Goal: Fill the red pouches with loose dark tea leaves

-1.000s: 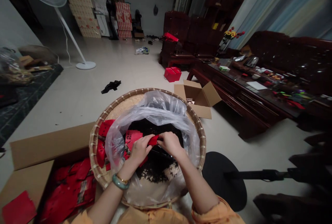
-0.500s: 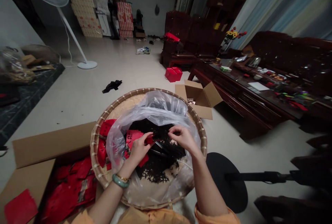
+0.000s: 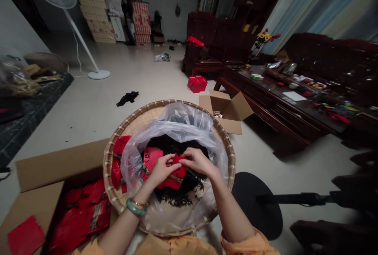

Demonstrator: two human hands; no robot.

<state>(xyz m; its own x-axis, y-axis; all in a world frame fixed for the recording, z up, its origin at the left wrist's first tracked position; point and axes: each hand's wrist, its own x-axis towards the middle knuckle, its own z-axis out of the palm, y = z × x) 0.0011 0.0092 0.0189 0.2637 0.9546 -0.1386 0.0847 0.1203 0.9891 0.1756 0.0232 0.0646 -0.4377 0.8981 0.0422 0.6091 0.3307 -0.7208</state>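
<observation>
A round woven basket (image 3: 118, 133) rests in front of me with a clear plastic bag (image 3: 180, 123) spread open inside it. Dark loose tea leaves (image 3: 177, 198) fill the bag. My left hand (image 3: 161, 168) and my right hand (image 3: 197, 161) meet over the leaves, both pinching a small red packet (image 3: 177, 173) at its top edge. More red packets (image 3: 118, 146) lie in the basket beside the bag on the left.
An open cardboard box (image 3: 44, 168) at my left holds several red packets (image 3: 79, 215). A smaller open box (image 3: 227, 111) sits on the floor behind the basket. A black stool (image 3: 256, 203), a dark wooden table (image 3: 283, 105) and a standing fan (image 3: 99, 74) surround the spot.
My right hand had drawn away to the right over the leaves half a second ago; it is back at the red packet, pinching it together with my left hand.
</observation>
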